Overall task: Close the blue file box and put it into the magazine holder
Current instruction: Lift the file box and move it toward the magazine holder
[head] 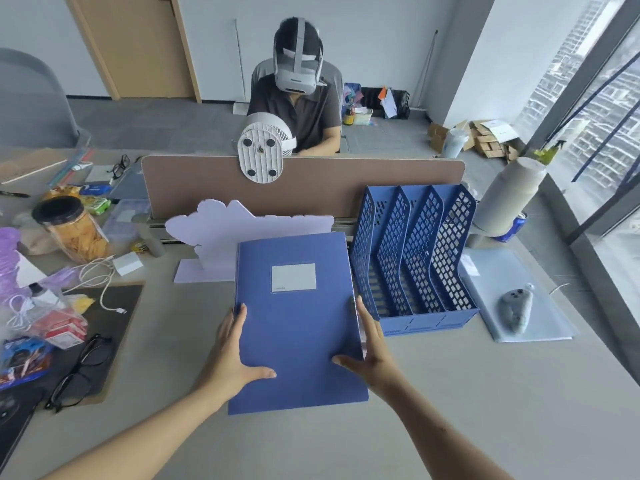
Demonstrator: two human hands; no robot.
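Observation:
The blue file box is closed, with a white label on its lid, and its near end sits in front of me at the table's middle. My left hand grips its left edge, thumb on the lid. My right hand grips its right edge, thumb on top as well. The far end of the box looks raised a little off the table. The blue magazine holder, with three open slots and perforated dividers, stands just right of the box, close to my right hand.
A white cut-out stand sits behind the box, before a brown desk divider with a small fan. A person with a headset sits beyond. Glasses, a cable, a snack jar lie left; a plastic folder with a grey controller lies right.

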